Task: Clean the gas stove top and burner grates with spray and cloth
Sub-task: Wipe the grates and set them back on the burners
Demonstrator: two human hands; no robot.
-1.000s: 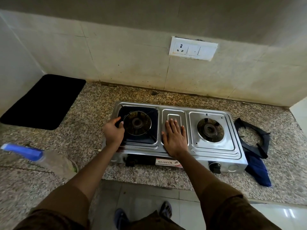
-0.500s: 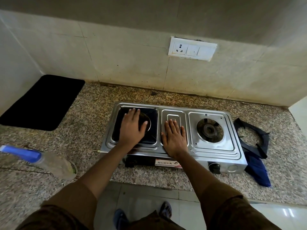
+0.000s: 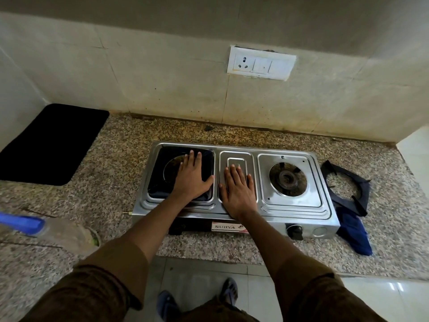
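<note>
On the counter: our stove (image 3: 234, 182), centre; grate (image 3: 348, 187) and blue cloth (image 3: 354, 233) at its 3 o'clock, spray bottle (image 3: 46, 228) at 9.
Risk: we judge leaning weight may skid the stove.
Left hand (image 3: 192, 180): flat, fingers straight, pressing the left burner well.
Right hand (image 3: 239, 189): flat on centre panel, holding nothing.

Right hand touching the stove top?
Touching. Head view shows the right hand lying palm-down, fingers straight, on the stove top centre panel, no gap visible.
</note>
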